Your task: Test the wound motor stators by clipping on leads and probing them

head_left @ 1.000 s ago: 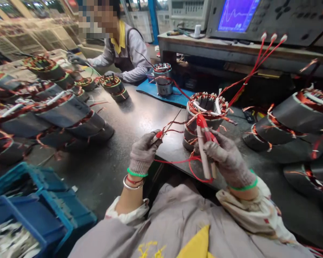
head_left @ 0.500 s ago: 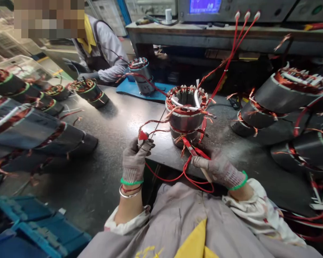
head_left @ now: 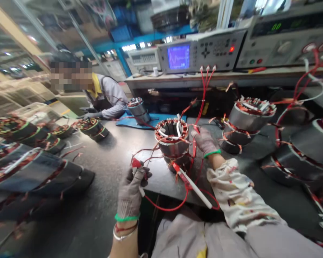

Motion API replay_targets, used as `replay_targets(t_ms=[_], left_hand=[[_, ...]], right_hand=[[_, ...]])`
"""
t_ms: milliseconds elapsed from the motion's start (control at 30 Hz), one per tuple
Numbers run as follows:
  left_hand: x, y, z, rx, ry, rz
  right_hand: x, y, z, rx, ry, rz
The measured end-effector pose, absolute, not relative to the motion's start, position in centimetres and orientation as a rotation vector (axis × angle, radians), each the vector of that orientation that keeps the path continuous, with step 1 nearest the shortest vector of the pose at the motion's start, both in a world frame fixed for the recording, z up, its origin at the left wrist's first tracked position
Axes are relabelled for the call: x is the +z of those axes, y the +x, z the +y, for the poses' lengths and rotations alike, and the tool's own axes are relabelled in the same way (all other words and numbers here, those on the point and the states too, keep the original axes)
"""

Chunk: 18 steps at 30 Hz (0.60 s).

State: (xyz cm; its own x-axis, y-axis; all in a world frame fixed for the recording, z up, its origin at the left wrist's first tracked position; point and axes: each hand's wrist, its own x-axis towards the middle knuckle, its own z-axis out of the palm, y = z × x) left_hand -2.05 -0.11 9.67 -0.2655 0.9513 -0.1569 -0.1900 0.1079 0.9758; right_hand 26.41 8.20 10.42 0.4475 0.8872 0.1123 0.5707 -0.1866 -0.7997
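A metal stator with copper windings and white sleeves (head_left: pixel 173 143) stands upright at the middle of the bench. Left of it, my gloved left hand (head_left: pixel 131 184) is closed on a red clip (head_left: pixel 136 163), with copper leads running from there to the stator. My gloved right hand (head_left: pixel 206 141) is to the right of the stator, its fingers bent round a red clip (head_left: pixel 196 129) near the red test wires. In front of the stator lies a white-handled probe with a red tip (head_left: pixel 195 187), touched by neither hand. A red wire loops below it.
More stators lie at the left (head_left: pixel 37 168) and stand at the right (head_left: pixel 247 120). A person (head_left: pixel 110 95) is beyond a small stator (head_left: pixel 138 111) on a blue mat. Testers, one with a lit screen (head_left: pixel 178 56), sit on a shelf behind.
My right hand has let go of the white-handled probe and moved forward to the red wires right of the stator. My left hand keeps its clip. The view has tilted up.
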Motion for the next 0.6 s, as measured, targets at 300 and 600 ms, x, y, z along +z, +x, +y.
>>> replay_targets(t_ms=[300, 600], left_hand=[[10.5, -1.8, 0.3, 1.388, 0.677, 1.329], [10.6, -1.8, 0.2, 1.383, 0.655, 1.34]], right_hand=[[9.3, 27.2, 8.3, 0.393, -1.7, -1.267], [8.5, 27.4, 9.0, 0.412, -1.71, -1.246]])
